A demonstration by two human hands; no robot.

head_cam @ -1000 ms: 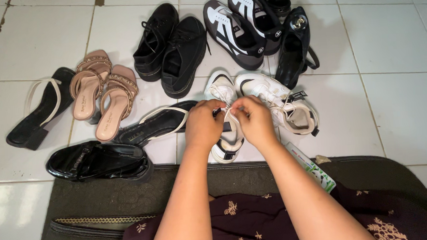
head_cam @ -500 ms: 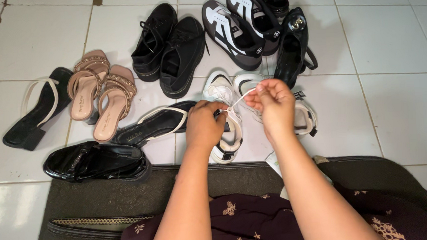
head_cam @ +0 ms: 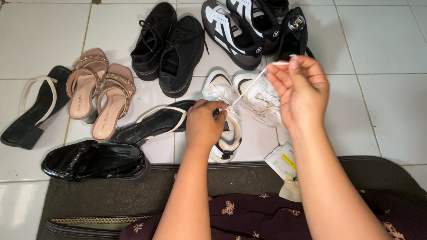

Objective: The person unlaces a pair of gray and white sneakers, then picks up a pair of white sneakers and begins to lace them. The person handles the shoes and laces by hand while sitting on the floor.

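Note:
A pair of white sneakers lies on the tiled floor in front of me. My left hand (head_cam: pixel 205 124) presses down on the left white sneaker (head_cam: pixel 220 88) and pinches its lace near the eyelets. My right hand (head_cam: pixel 300 88) is raised above the right white sneaker (head_cam: pixel 257 97) and grips the end of a white shoelace (head_cam: pixel 250 85). The lace runs taut from the left sneaker up to my right fingers.
Around the sneakers lie black lace-up shoes (head_cam: pixel 170 42), black-and-white trainers (head_cam: pixel 237 21), pink jewelled sandals (head_cam: pixel 97 89), black flat sandals (head_cam: pixel 33 112) (head_cam: pixel 153 124), a glossy black shoe (head_cam: pixel 96 161) and a black heeled shoe (head_cam: pixel 293 35). A dark mat (head_cam: pixel 129 192) lies below, with a small packet (head_cam: pixel 283 161) on its edge.
My right hand has lifted up and to the right, drawing the white lace out of the left sneaker. My left hand has stayed on that sneaker.

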